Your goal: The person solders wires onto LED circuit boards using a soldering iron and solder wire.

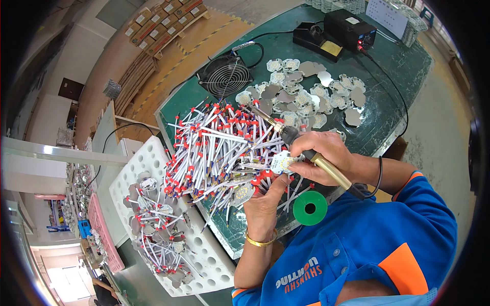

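left fingers (272,179) hidden under wired boards (219,148)

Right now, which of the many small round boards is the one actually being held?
The white round board pinched at the left hand fingertips, under the soldering iron; the others lie loose on the green table.

Both my hands meet at the middle

My left hand (264,200) reaches up, fingers pinched; my right hand (322,154) curls closed, wrist bent.

Blue orange-trimmed shirt, gold bangle
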### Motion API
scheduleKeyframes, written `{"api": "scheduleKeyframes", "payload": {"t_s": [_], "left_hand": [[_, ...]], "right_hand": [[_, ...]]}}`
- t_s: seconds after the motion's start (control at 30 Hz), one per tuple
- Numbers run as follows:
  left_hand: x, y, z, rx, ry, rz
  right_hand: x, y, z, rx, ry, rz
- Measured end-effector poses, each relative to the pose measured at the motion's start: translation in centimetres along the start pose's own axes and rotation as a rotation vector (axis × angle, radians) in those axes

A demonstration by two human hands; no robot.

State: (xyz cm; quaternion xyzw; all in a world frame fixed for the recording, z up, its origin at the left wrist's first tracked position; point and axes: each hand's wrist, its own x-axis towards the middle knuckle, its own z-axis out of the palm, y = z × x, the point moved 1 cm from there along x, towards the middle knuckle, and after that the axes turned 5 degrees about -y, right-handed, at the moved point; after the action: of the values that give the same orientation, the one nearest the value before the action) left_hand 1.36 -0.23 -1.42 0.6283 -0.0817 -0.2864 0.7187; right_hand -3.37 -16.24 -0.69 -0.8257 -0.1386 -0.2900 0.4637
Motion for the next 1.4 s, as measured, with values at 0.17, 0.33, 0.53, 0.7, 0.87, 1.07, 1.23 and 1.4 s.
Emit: {"api": "scheduleKeyframes", "payload": {"t_s": [0.17,0.33,0.53,0.7,0.87,1.07,1.23,1.4], "left_hand": [[-0.9,-0.3,-0.1,-0.192,0.026,-0.041],[-1.7,-0.3,-0.5,-0.296,0.048,0.006],[-1.5,0.2,0.0,-0.292,0.101,0.04],[-1.5,0.2,0.2,-0.251,0.131,0.023],[-1.6,0.4,0.5,-0.262,0.124,0.045],[-1.4,0.4,0.5,-0.238,0.101,0.05],[-1.3,0.4,0.5,-0.245,0.119,0.033],[-1.0,0.1,0.6,-0.277,0.105,0.029]], "right_hand": [[-0.1,-0.9,-0.9,0.017,0.037,-0.042],[-2.0,-1.4,-3.0,-0.032,0.028,-0.288],[-3.2,-2.6,-4.1,0.065,-0.107,-0.312],[-4.0,-3.1,-4.3,0.061,-0.124,-0.299],[-3.9,-2.8,-4.2,0.082,-0.094,-0.348],[-3.5,-2.3,-4.2,0.026,-0.152,-0.358],[-3.4,-2.1,-4.2,0.015,-0.15,-0.351],[-3.4,-1.8,-3.9,0.057,-0.116,-0.309]]}}
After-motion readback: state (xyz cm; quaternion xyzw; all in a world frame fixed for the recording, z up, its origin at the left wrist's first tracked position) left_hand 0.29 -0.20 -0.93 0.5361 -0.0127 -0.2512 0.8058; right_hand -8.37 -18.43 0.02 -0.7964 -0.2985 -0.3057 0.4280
